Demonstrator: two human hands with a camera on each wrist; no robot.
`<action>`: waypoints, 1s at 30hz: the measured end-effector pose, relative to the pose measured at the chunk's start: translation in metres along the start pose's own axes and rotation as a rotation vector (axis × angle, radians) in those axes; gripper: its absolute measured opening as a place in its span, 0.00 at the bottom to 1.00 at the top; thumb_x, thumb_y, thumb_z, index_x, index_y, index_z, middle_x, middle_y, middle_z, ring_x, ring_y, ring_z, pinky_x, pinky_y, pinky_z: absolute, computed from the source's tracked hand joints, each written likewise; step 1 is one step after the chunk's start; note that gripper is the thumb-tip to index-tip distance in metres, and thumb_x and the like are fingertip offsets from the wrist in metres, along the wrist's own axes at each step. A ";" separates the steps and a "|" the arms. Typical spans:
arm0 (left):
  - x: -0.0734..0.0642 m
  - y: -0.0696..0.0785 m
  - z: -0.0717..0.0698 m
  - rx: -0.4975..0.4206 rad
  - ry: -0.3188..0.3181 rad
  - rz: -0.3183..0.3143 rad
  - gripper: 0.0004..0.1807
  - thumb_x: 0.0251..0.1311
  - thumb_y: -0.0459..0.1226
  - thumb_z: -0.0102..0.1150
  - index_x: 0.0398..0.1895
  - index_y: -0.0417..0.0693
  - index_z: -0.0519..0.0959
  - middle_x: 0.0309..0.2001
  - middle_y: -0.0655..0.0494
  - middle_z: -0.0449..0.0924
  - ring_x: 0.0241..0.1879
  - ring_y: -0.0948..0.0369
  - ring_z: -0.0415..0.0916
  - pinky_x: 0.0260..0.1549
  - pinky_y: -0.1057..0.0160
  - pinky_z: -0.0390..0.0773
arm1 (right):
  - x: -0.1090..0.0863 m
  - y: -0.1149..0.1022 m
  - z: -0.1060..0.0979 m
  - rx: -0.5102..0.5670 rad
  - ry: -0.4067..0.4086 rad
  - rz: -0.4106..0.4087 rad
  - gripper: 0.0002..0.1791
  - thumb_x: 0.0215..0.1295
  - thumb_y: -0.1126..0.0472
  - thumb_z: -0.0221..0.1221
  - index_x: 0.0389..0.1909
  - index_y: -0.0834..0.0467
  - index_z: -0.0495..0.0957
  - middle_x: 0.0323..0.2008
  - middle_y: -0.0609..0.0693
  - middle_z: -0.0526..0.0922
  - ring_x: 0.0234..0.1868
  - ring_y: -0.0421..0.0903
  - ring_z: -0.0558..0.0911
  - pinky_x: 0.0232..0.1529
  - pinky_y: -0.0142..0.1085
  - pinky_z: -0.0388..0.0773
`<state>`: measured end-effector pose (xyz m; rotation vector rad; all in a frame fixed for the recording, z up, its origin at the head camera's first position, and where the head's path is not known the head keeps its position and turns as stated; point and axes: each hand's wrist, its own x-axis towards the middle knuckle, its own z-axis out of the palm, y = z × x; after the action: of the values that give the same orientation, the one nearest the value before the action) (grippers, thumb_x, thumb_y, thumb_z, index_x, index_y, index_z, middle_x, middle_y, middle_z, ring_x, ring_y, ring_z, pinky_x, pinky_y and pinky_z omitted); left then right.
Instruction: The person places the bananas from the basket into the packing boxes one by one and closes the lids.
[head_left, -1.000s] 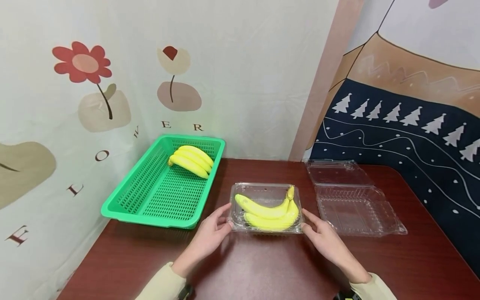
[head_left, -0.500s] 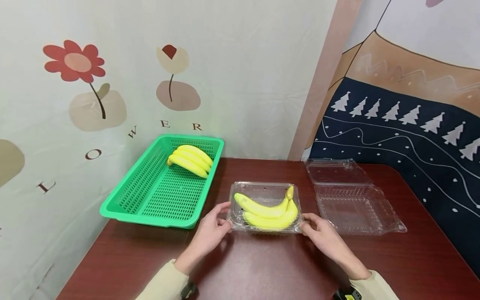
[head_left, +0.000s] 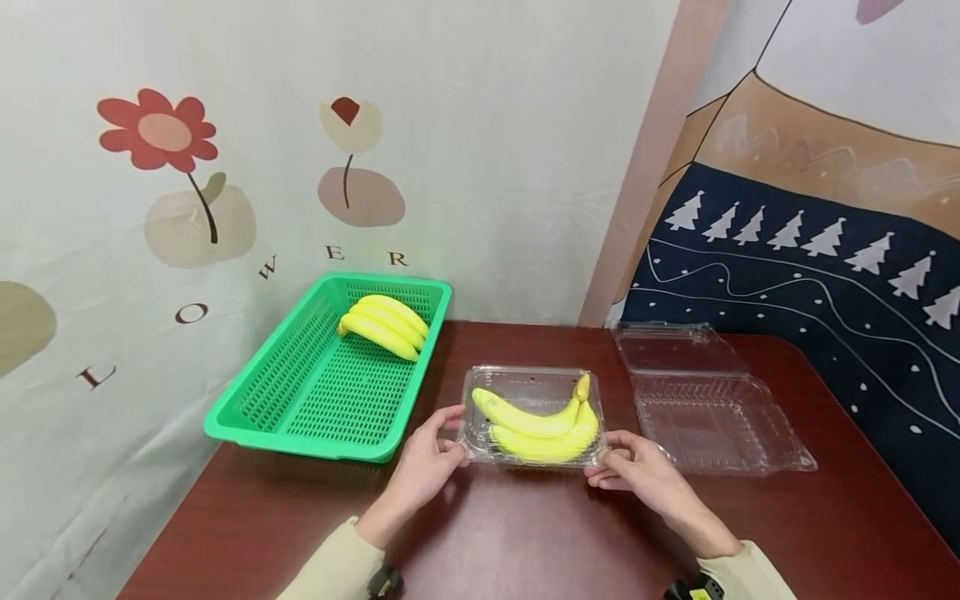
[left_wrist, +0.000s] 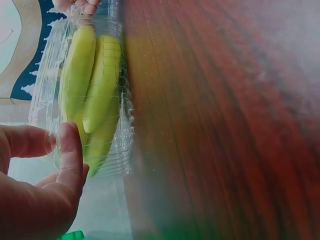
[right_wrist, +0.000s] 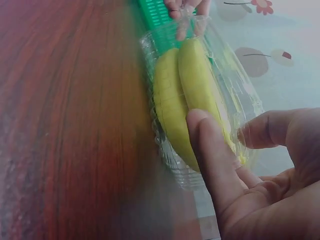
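A clear plastic clamshell box (head_left: 521, 380) lies in front of me with its lid down over a bunch of yellow bananas (head_left: 551, 447). My left hand (head_left: 422, 467) holds its left end, thumb at the near corner and fingers along the side. At the opposite end, my right hand (head_left: 645, 475) pinches the near right corner, thumb above and fingertips below the rim. In the left wrist view, the left thumb and fingers meet the box edge beside the bananas (left_wrist: 79, 75). The right wrist view has the right thumb in front of the bananas (right_wrist: 170, 95).
A green plastic basket (head_left: 300, 447) stands at the left, with another bunch of bananas (head_left: 384, 323) in its far right corner. To the right, a second clear clamshell box (head_left: 701, 421) lies with its lid folded back. A printed cloth backdrop (head_left: 495, 167) rises behind the brown table (head_left: 517, 542).
My right hand's fingers have moved from the box's right side round to its near right corner, with fingertips now under the rim. The left hand and the box stay nearly in place.
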<state>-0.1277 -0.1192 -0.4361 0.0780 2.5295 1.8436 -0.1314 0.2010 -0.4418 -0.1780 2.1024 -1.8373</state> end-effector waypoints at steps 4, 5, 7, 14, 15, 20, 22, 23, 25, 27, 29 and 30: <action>0.002 0.001 0.001 -0.001 0.006 -0.003 0.32 0.55 0.22 0.59 0.67 0.36 0.74 0.53 0.37 0.80 0.33 0.56 0.84 0.33 0.53 0.86 | 0.002 -0.002 -0.001 0.031 -0.002 0.004 0.28 0.71 0.71 0.52 0.65 0.83 0.57 0.40 0.65 0.87 0.36 0.47 0.88 0.43 0.38 0.87; 0.002 0.001 0.001 0.002 0.009 0.000 0.32 0.55 0.22 0.59 0.67 0.36 0.74 0.53 0.38 0.80 0.33 0.56 0.84 0.32 0.54 0.86 | 0.003 -0.002 -0.001 0.034 0.000 0.002 0.29 0.71 0.71 0.52 0.66 0.83 0.57 0.39 0.65 0.87 0.36 0.46 0.88 0.43 0.38 0.87; 0.004 0.002 0.001 0.011 0.016 0.005 0.31 0.55 0.22 0.60 0.67 0.37 0.75 0.52 0.38 0.81 0.33 0.57 0.84 0.31 0.56 0.86 | 0.004 -0.003 -0.002 0.034 0.012 0.000 0.30 0.70 0.71 0.53 0.67 0.83 0.57 0.38 0.64 0.87 0.35 0.44 0.88 0.42 0.37 0.87; 0.007 0.001 0.002 0.015 0.023 0.013 0.33 0.53 0.21 0.59 0.67 0.36 0.75 0.51 0.38 0.81 0.33 0.57 0.84 0.30 0.58 0.85 | 0.007 -0.004 -0.002 0.008 0.031 -0.003 0.30 0.70 0.72 0.52 0.67 0.84 0.56 0.36 0.65 0.87 0.33 0.44 0.87 0.40 0.36 0.87; 0.008 0.001 0.002 0.010 0.023 0.013 0.33 0.53 0.21 0.59 0.67 0.36 0.75 0.51 0.38 0.81 0.32 0.57 0.84 0.30 0.57 0.85 | 0.008 -0.004 -0.002 0.000 0.035 -0.002 0.31 0.70 0.72 0.52 0.68 0.84 0.56 0.36 0.65 0.87 0.32 0.44 0.87 0.39 0.36 0.87; 0.010 0.001 0.003 0.010 0.037 0.021 0.32 0.53 0.21 0.59 0.66 0.36 0.76 0.51 0.37 0.82 0.31 0.57 0.84 0.30 0.61 0.85 | 0.009 -0.007 -0.001 -0.031 0.088 -0.002 0.31 0.70 0.73 0.53 0.69 0.83 0.57 0.35 0.65 0.87 0.32 0.45 0.87 0.38 0.36 0.87; 0.010 0.001 0.003 0.018 0.042 0.020 0.32 0.54 0.22 0.60 0.66 0.36 0.77 0.51 0.37 0.82 0.30 0.57 0.84 0.29 0.64 0.85 | 0.009 -0.008 0.000 -0.034 0.100 -0.003 0.32 0.69 0.73 0.52 0.70 0.82 0.56 0.34 0.64 0.87 0.31 0.46 0.87 0.38 0.36 0.87; 0.010 0.001 0.003 0.021 0.042 0.018 0.32 0.53 0.22 0.60 0.66 0.36 0.77 0.51 0.38 0.83 0.30 0.58 0.84 0.29 0.64 0.84 | 0.009 -0.008 0.001 -0.032 0.101 -0.001 0.32 0.69 0.74 0.52 0.71 0.82 0.55 0.34 0.64 0.87 0.31 0.46 0.87 0.38 0.35 0.87; 0.010 0.000 0.004 0.023 0.041 0.019 0.32 0.53 0.21 0.60 0.66 0.35 0.77 0.50 0.38 0.83 0.30 0.58 0.84 0.28 0.65 0.84 | 0.009 -0.007 0.001 -0.026 0.112 0.009 0.34 0.68 0.74 0.52 0.72 0.81 0.54 0.33 0.63 0.87 0.31 0.46 0.87 0.38 0.35 0.87; 0.010 0.000 0.003 0.028 0.040 0.026 0.32 0.52 0.22 0.60 0.66 0.34 0.77 0.49 0.38 0.83 0.29 0.58 0.84 0.28 0.64 0.84 | 0.009 -0.007 0.002 -0.018 0.124 0.010 0.36 0.68 0.75 0.53 0.75 0.79 0.52 0.33 0.63 0.87 0.31 0.46 0.87 0.37 0.35 0.87; 0.011 0.000 0.003 0.038 0.041 0.024 0.32 0.53 0.22 0.60 0.66 0.35 0.77 0.50 0.37 0.83 0.29 0.58 0.84 0.28 0.64 0.83 | 0.009 -0.007 0.002 -0.011 0.135 0.007 0.38 0.68 0.75 0.53 0.77 0.76 0.50 0.32 0.63 0.87 0.31 0.47 0.88 0.38 0.36 0.87; 0.011 0.000 0.004 0.042 0.043 0.022 0.32 0.53 0.22 0.60 0.66 0.35 0.77 0.50 0.38 0.83 0.29 0.58 0.84 0.28 0.64 0.83 | 0.009 -0.007 0.003 -0.008 0.144 0.003 0.39 0.68 0.75 0.54 0.78 0.74 0.50 0.32 0.63 0.87 0.31 0.48 0.88 0.38 0.36 0.87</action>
<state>-0.1388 -0.1152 -0.4366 0.0675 2.6069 1.8198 -0.1394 0.1947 -0.4371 -0.0454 2.2042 -1.8910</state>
